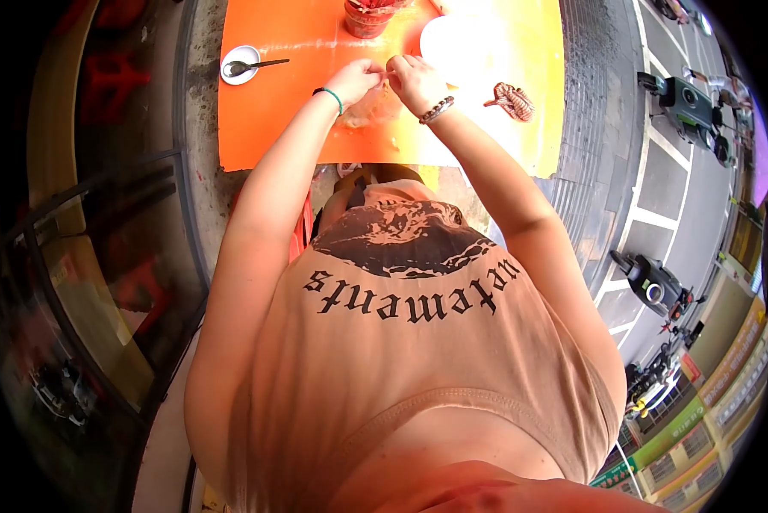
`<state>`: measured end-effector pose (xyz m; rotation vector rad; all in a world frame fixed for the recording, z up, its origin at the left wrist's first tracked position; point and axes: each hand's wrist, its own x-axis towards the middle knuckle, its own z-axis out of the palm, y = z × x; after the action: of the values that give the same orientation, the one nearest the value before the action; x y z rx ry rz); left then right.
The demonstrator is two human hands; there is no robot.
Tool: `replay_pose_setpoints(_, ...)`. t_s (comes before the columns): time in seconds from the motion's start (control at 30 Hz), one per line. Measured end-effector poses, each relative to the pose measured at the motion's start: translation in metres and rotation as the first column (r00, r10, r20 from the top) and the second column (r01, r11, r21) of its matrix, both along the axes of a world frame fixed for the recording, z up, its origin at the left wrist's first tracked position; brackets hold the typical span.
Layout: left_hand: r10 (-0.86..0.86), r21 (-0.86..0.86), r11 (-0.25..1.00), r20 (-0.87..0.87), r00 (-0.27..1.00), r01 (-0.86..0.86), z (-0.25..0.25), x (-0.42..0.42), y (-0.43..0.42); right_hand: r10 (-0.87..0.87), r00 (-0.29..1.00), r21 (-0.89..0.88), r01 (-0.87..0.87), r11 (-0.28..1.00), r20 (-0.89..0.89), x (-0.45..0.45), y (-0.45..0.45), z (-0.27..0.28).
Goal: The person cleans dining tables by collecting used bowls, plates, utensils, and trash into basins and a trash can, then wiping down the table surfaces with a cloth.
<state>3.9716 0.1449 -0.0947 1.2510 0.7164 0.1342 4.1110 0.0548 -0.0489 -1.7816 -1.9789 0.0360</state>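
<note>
Over the orange table (273, 128), my left hand (357, 81) and my right hand (419, 85) come together with fingertips pinched. A small, pale, see-through bit seems to lie between them, too small and overexposed to name. Below the hands, a crumpled, clear, filmy thing (371, 113) shows on the tabletop; I cannot tell whether it joins what the fingers hold. A white plate (439, 38), washed out by glare, is just beyond my right hand. Beyond both hands stands a tub with dark red contents (367, 20).
A small white dish (232, 77) with a dark spoon (264, 63) sits at the table's left. On the right lies a brown-and-white striped, bunched thing (512, 102). Parked scooters (691, 107) line the road at right; glass panels stand at left.
</note>
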Motion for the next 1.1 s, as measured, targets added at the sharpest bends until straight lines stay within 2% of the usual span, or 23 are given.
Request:
replay_pose_setpoints(0.03,0.061,0.283,0.959,-0.156,0.986,-0.014,0.008,0.001,0.003,-0.065,0.997,-0.078,0.063,0.995,-0.031,0.001,-0.003,0.0)
replay_pose_setpoints(0.07,0.159,0.544,0.839,-0.282,0.946,0.021,0.014,0.001,0.005,-0.136,0.989,-0.157,0.125,0.98,-0.059,0.003,-0.007,-0.002)
replay_pose_setpoints(0.1,0.246,0.671,0.74,-0.344,0.906,0.054,0.02,-0.002,0.008,-0.153,0.987,-0.158,0.142,0.977,-0.058,0.005,-0.014,-0.007)
replay_pose_setpoints(0.13,0.342,0.777,0.621,-0.384,0.858,0.1,0.022,-0.007,0.011,-0.253,0.966,-0.353,0.221,0.909,-0.046,0.009,-0.024,-0.018)
replay_pose_setpoints(0.17,0.325,0.732,0.65,-0.509,0.797,0.202,0.019,-0.014,0.015,-0.345,0.938,-0.529,0.285,0.8,-0.016,0.013,-0.033,-0.028)
replay_pose_setpoints(0.2,0.324,0.699,0.677,-0.563,0.76,0.229,0.0,-0.022,0.019,-0.358,0.933,-0.525,0.298,0.797,-0.014,0.017,-0.044,-0.038)
replay_pose_setpoints(0.27,0.352,0.683,0.702,-0.579,0.736,0.202,-0.005,-0.029,0.011,-0.416,0.909,-0.637,0.342,0.691,0.037,0.022,-0.058,-0.053)
replay_pose_setpoints(0.3,0.34,0.687,0.694,-0.578,0.742,0.216,-0.002,-0.028,0.009,-0.403,0.915,-0.59,0.34,0.732,0.027,0.023,-0.061,-0.059)
replay_pose_setpoints(0.33,0.374,0.757,0.651,-0.386,0.843,0.057,0.01,-0.024,0.003,-0.426,0.904,-0.592,0.356,0.724,0.022,0.018,-0.061,-0.049)
replay_pose_setpoints(0.37,0.385,0.785,0.61,-0.175,0.906,-0.108,0.022,-0.021,-0.005,-0.467,0.879,-0.62,0.315,0.719,-0.095,0.009,-0.054,-0.021)
replay_pose_setpoints(0.4,0.344,0.788,0.61,-0.17,0.923,-0.082,0.039,-0.018,-0.012,-0.51,0.835,-0.634,0.283,0.72,-0.207,0.004,-0.048,0.005)
replay_pose_setpoints(0.47,0.185,0.869,0.487,-0.01,0.983,-0.083,0.075,-0.01,-0.029,-0.475,0.783,-0.558,0.201,0.805,-0.402,-0.003,-0.042,0.039)
replay_pose_setpoints(0.53,0.136,0.923,0.379,0.011,0.991,-0.063,0.085,-0.004,-0.034,-0.363,0.793,-0.368,0.189,0.91,-0.49,-0.004,-0.039,0.046)
replay_pose_setpoints(0.6,0.092,0.945,0.303,0.098,0.991,-0.122,0.109,0.004,-0.041,-0.335,0.783,-0.316,0.186,0.93,-0.525,-0.004,-0.041,0.061)
replay_pose_setpoints(0.67,0.066,0.94,0.313,0.122,0.99,-0.137,0.14,0.017,-0.052,-0.255,0.775,-0.229,0.146,0.962,-0.578,0.006,-0.047,0.081)
replay_pose_setpoints(0.73,0.045,0.949,0.262,0.167,0.985,-0.172,0.157,0.034,-0.056,-0.217,0.707,-0.19,0.118,0.975,-0.673,0.021,-0.05,0.092)
replay_pose_setpoints(0.77,0.013,0.92,0.331,0.218,0.976,-0.21,0.164,0.045,-0.061,-0.19,0.635,-0.185,0.075,0.98,-0.749,0.031,-0.056,0.102)
replay_pose_setpoints(0.8,0.007,0.928,0.31,0.212,0.977,-0.204,0.174,0.059,-0.067,-0.217,0.661,-0.212,0.088,0.973,-0.718,0.041,-0.059,0.11)
replay_pose_setpoints(0.87,0.023,0.923,0.328,0.207,0.978,-0.203,0.185,0.087,-0.082,-0.168,0.613,-0.149,0.082,0.985,-0.772,0.066,-0.071,0.12)
replay_pose_setpoints(0.93,0.043,0.824,0.492,0.301,0.953,-0.283,0.194,0.118,-0.101,-0.114,0.577,-0.022,0.164,0.986,-0.808,0.094,-0.086,0.12)
replay_pose_setpoints(1.1,0.017,0.753,0.57,0.389,0.921,-0.329,0.203,0.218,-0.147,-0.033,0.457,0.102,0.268,0.958,-0.889,0.181,-0.144,0.132)
